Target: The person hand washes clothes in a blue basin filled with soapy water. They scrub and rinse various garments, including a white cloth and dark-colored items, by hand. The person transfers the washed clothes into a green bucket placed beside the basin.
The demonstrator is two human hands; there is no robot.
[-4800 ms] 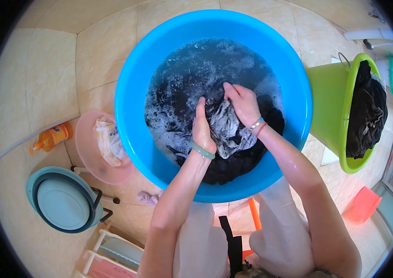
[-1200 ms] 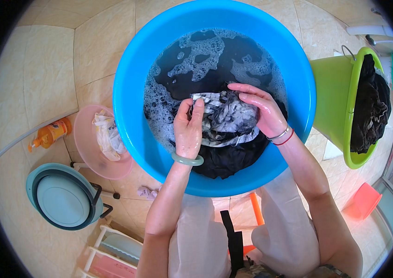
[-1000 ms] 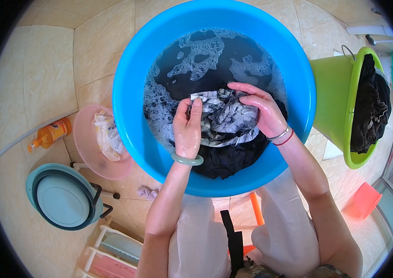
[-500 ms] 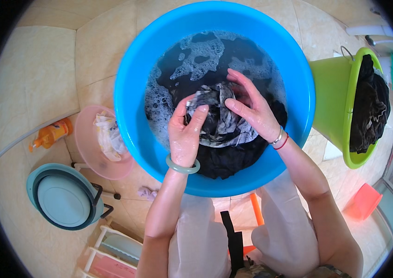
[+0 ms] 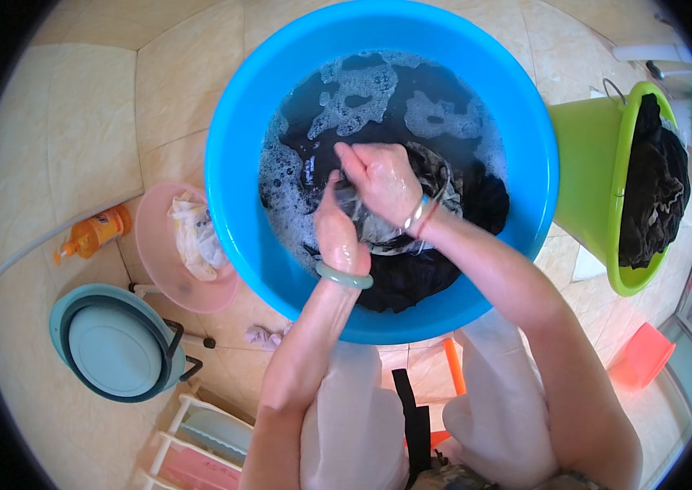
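Note:
A large blue basin [image 5: 227, 175] holds dark, sudsy water and wet clothes. My left hand [image 5: 339, 233], with a jade bangle at the wrist, grips the near left side of a black-and-white patterned garment [image 5: 380, 232]. Curled over that cloth from the right, my right hand [image 5: 384, 184] is closed on it, right beside the left thumb. The left fingertips and part of the cloth are hidden. Under the patterned piece, black clothing [image 5: 407, 282] lies bunched at the near side of the basin. Foam [image 5: 360, 98] floats on the far side.
A green bucket [image 5: 582, 167] of dark clothes stands close on the right. To the left are a pink basin [image 5: 154, 245] with light cloth, an orange bottle [image 5: 99, 232] and a teal folding basin [image 5: 113, 351]. A coral container [image 5: 646, 355] stands at lower right.
My right hand has swung left and turned over, from open fingers to a closed grip on the patterned cloth. My left hand has shifted slightly right and down, its fingers now mostly hidden.

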